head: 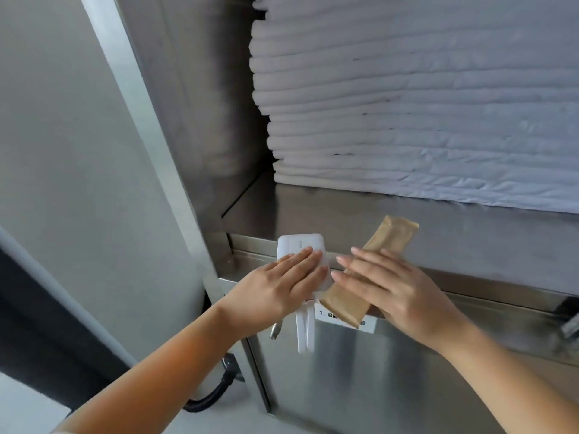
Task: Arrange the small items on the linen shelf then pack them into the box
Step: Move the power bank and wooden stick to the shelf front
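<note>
On steel shelf (454, 236), flat left grip (282, 286) presses device (300, 244), right grip (398, 292) packet (393, 236).

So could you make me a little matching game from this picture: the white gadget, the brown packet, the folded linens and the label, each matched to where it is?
Things:
1 white gadget
2 brown packet
3 folded linens
4 label

Places:
A stuck on the steel front below the shelf
B under the left hand, fingers flat
C stacked at the back of the shelf
D under the right hand, fingers flat

Pairs: 1-B; 2-D; 3-C; 4-A
</note>
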### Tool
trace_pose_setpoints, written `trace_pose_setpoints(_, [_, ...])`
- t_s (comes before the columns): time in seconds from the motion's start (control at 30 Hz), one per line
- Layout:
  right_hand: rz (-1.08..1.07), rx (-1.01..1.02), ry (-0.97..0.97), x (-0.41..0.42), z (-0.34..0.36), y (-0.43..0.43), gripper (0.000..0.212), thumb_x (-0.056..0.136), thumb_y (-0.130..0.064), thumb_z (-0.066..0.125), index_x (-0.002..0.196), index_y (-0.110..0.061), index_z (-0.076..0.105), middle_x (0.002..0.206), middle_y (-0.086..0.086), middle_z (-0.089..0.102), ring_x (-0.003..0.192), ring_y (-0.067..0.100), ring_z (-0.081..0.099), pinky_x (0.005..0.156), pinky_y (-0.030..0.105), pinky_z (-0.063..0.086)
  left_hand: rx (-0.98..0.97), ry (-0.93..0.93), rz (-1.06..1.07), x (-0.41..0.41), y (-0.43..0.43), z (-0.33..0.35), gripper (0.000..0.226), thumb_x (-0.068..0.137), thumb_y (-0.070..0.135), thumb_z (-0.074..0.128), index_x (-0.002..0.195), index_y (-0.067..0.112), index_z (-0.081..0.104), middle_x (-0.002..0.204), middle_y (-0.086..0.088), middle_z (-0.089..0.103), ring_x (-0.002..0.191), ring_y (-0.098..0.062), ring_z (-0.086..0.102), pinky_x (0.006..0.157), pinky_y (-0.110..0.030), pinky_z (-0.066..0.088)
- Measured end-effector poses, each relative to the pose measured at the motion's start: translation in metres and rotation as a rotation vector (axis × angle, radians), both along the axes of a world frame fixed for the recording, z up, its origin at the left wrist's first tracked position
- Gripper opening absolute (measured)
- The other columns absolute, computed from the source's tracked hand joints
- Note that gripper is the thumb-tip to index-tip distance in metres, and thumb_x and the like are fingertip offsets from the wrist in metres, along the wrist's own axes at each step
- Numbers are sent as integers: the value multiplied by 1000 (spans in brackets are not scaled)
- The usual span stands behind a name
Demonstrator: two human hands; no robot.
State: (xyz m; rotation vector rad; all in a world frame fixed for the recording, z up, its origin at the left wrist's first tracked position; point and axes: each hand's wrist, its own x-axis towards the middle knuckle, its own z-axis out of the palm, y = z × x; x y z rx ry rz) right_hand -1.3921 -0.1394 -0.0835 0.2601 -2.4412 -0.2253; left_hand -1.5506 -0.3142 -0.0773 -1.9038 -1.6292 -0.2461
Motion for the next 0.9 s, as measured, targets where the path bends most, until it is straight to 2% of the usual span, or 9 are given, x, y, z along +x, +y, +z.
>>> trace_pose_setpoints(0.07, [-19,-1,0,-14,1,-3,55,101,-5,11,116,-11,64,116,11,65,106,32,62,81,48,53,8,11,-40,-19,4,-3,39,99,5,29,111,-5,65,116,-22,62,108,-35,60,79,-40,56])
trace_pose_setpoints(0.17, [-33,-7,-18,-30,-1,-2,51,99,-2,17,115,-11,65,115,11,66,106,32,62,79,47,54,17,8,-83,-42,13,-6,48,101,6,20,110,-4,65,115,-22,63,107,-34,61,79,-39,56])
trace_pose_setpoints(0.23, [-28,-33,-33,-39,-2,2,49,100,-5,18,115,-10,64,115,12,65,107,33,61,79,47,54,11,4,-96,-51,21,-8,47,101,6,21,109,-3,66,115,-21,63,107,-33,61,79,-38,56])
trace_pose_setpoints(0.37, [-5,-77,-32,-59,-6,16,37,88,5,41,115,-6,64,117,14,63,108,34,60,78,45,55,0,28,-136,-66,36,-11,43,100,5,25,109,-3,67,117,-21,62,110,-33,59,81,-38,55])
trace_pose_setpoints(0.6, [18,-150,-54,-75,-11,47,35,88,5,43,115,-5,63,117,15,63,110,34,59,78,46,55,-14,34,-154,-87,62,-15,30,97,3,41,115,1,65,122,-19,59,116,-30,55,86,-37,53])
trace_pose_setpoints(0.73, [5,-156,-82,-80,-10,61,36,84,8,49,115,-4,63,117,15,63,111,34,58,82,47,54,-27,-98,-149,-92,75,-19,32,94,2,43,119,2,62,127,-17,57,120,-31,52,86,-39,53])
trace_pose_setpoints(0.9, [-4,-183,-123,-87,-9,71,33,84,1,49,114,-2,63,118,14,62,113,32,57,89,44,51,-110,-267,-132,-99,79,-20,40,89,5,41,125,6,58,133,-11,53,126,-27,47,93,-43,49])
